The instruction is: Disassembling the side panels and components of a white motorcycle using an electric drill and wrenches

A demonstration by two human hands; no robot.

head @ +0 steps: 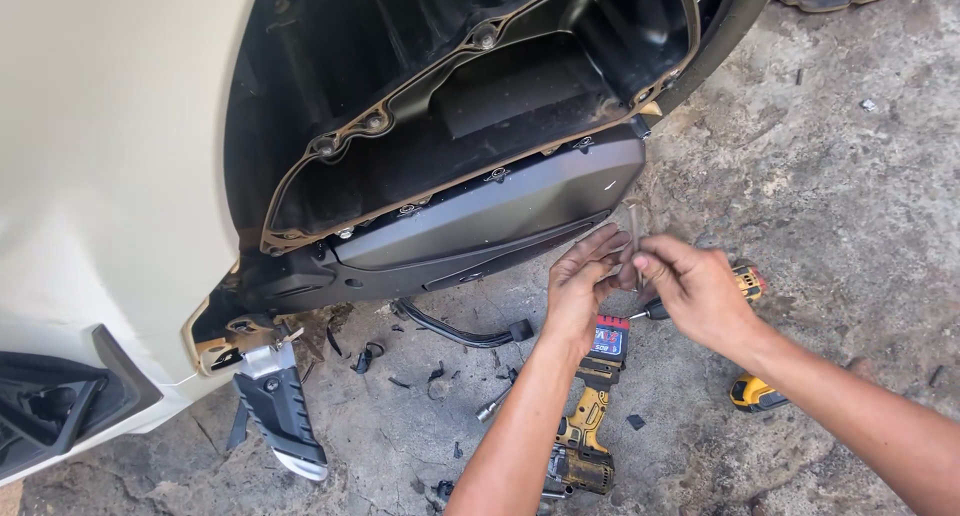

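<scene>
Two bare forearms reach in from the bottom edge, angled toward each other. The left hand [583,281] and right hand [692,288] meet at the fingertips, fingers curled and pinched together, backs facing up

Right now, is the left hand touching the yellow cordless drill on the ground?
Apart. The head view shows the left hand raised, fingers meeting the right hand around a thin metal piece, while the yellow cordless drill lies on the concrete below the wrist.

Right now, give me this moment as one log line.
left hand: pinching thin metal rod | right hand: same rod | below: yellow drill on concrete | scooter engine case: open
</scene>
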